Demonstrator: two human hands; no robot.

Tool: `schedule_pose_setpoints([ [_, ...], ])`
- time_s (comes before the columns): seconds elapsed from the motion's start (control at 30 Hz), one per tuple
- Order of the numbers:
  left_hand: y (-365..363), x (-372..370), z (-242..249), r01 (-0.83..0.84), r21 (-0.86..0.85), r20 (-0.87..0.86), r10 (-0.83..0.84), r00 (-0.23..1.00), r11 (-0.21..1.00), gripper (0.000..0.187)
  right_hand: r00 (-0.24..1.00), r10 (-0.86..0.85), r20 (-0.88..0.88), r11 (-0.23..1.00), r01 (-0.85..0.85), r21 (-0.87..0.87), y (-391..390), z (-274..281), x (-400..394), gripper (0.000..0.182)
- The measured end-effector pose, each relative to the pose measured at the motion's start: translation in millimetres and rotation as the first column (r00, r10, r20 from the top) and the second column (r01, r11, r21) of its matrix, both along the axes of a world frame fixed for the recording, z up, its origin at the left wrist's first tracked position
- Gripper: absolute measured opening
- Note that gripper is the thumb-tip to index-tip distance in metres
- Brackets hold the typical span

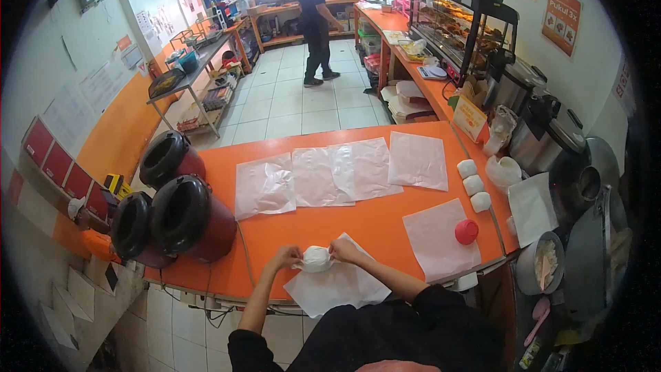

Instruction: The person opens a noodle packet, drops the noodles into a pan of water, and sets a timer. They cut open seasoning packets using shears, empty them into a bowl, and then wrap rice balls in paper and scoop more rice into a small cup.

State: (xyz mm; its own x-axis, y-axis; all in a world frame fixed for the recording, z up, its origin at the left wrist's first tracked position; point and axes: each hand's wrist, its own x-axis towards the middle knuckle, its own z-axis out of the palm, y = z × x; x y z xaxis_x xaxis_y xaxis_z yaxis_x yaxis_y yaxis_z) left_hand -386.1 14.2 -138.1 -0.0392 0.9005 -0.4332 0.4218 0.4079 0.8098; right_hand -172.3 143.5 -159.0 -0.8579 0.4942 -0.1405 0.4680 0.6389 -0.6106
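The left hand [286, 257] and the right hand [344, 249] meet on a small white paper-wrapped bundle [316, 259], one at its nine o'clock side and one at its three o'clock side, fingers closed against it from both flanks. That two-sided pinch looks suited to keeping the wrap folded tight around whatever is inside; the contents are hidden.

The bundle sits on a sheet of white paper [337, 286] laid at the near edge of the orange counter [344, 224], directly in front of the person, so the wrapping stays within easy reach of both arms.

At twelve o'clock from the bundle, further across the counter, four more white sheets [337, 173] lie side by side, some overlapping, spread flat as if each is ready to take its own item. At about three o'clock another sheet [437, 238] carries a small red cup [466, 231]. Beyond it, near two o'clock, three finished white bundles [473, 185] stand in a line along the counter's right edge, out of the working space.

At nine to ten o'clock, three dark round pots [175, 210] cluster at the counter's left end. A second person [317, 21] stands well apart at twelve o'clock, on the tiled floor.
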Motion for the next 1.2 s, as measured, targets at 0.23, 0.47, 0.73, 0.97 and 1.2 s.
schedule_pose_setpoints([
  [0.23, 42.3, 5.9, -7.0, 0.385, 0.19, -0.49, -0.253, 0.834, 0.903, 0.042, 0.999, 0.019, 0.049, 0.937, -0.035, 0.347, -2.6, 3.6, -27.1, 0.024],
  [0.47, -0.3, 29.6, 28.3, 0.117, 0.333, -0.225, -0.042, 0.974, 0.936, 0.032, 0.917, 0.269, -0.295, 0.952, -0.299, -0.064, -4.4, 20.2, -1.0, 0.03],
  [0.73, -49.0, 39.1, 95.2, -0.058, 0.28, 0.112, 0.028, 0.993, 0.958, 0.021, 0.883, 0.243, -0.402, 0.63, -0.458, -0.627, 0.1, 107.5, 9.1, 0.027],
  [0.97, -55.4, 60.0, 125.5, -0.302, 0.439, 0.509, 0.043, 0.86, 0.846, 0.012, 0.807, -0.059, -0.588, 0.355, -0.534, -0.767, 0.0, 156.2, 19.2, 0.011],
  [1.2, -5.7, 132.8, 148.8, -0.675, 0.407, 0.832, 0.055, 0.552, 0.615, 0.019, 0.72, -0.491, -0.49, 0.094, -0.515, -0.852, -28.2, 150.5, 33.0, 0.015],
])
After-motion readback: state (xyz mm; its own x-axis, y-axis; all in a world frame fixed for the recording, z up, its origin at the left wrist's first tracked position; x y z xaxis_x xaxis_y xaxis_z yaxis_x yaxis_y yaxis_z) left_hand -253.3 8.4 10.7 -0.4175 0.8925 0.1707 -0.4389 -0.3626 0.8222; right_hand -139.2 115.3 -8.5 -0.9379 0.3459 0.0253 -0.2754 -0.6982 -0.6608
